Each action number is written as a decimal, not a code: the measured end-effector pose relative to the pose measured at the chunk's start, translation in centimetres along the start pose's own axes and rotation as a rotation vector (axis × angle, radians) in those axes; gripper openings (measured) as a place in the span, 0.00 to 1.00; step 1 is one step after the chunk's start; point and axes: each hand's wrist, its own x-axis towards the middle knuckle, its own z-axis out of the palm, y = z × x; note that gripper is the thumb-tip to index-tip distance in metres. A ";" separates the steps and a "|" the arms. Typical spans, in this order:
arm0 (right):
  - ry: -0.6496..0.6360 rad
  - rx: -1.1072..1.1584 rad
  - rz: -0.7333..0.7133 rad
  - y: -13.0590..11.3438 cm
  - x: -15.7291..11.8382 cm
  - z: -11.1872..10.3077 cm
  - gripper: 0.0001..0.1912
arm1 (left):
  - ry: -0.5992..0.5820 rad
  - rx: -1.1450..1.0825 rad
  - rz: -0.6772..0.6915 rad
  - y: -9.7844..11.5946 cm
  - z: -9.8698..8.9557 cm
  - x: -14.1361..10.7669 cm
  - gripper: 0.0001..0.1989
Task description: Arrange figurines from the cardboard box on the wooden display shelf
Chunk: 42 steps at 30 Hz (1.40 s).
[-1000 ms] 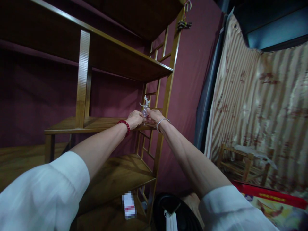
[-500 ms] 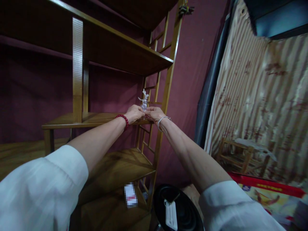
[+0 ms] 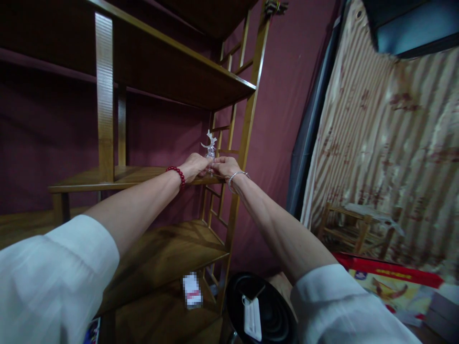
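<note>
Head: both hands are meeting near the right end of the middle shelf (image 3: 136, 175). Left hand (image 3: 194, 165) is grasping the ornament (image 3: 210, 153) low down on its left; red beads (image 3: 181, 177) are circling that wrist. Right hand (image 3: 226, 166) is pinching it from the other side, a bangle (image 3: 231, 181) circling that wrist. Ornament, clear and branching at the top, is standing upright between the hands; fingers are covering its lower part, so cannot tell whether it is touching the shelf. Lattice (image 3: 233, 125) is rising just beyond. Below, a blurred white pack (image 3: 192, 290) is sitting under the lower shelf (image 3: 172, 246). Far right, a striped curtain (image 3: 380, 119) is hanging behind a wooden rack (image 3: 364, 229) and a red-edged box (image 3: 387, 282)
</note>
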 end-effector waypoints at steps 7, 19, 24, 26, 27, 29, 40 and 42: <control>0.025 -0.115 -0.036 0.5 0.8 0.0 0.05 | 0.045 0.045 0.038 0.4 0.0 -0.7 0.12; 0.025 -0.131 -0.076 0.5 1.1 0.6 0.04 | 0.093 0.089 0.025 0.0 -0.2 -0.1 0.12; 0.042 -0.144 -0.057 0.6 1.3 0.8 0.04 | 0.082 0.065 0.010 -0.1 -0.3 0.1 0.13; 0.044 -0.146 -0.049 0.6 1.3 0.9 0.04 | 0.076 0.053 0.003 0.0 -0.3 0.0 0.13; 0.045 -0.147 -0.046 0.6 1.3 0.9 0.04 | 0.075 0.051 0.001 0.0 -0.4 0.0 0.14; 0.043 -0.148 -0.042 0.6 1.3 1.0 0.04 | 0.072 0.051 0.005 -0.1 -0.4 0.0 0.14; 0.112 -0.284 -0.097 0.6 1.1 0.9 0.07 | 0.129 0.065 -0.025 -0.3 -0.4 0.7 0.13; 0.114 -0.289 -0.101 0.6 1.1 1.0 0.07 | 0.144 0.065 -0.035 -0.2 -0.4 0.7 0.14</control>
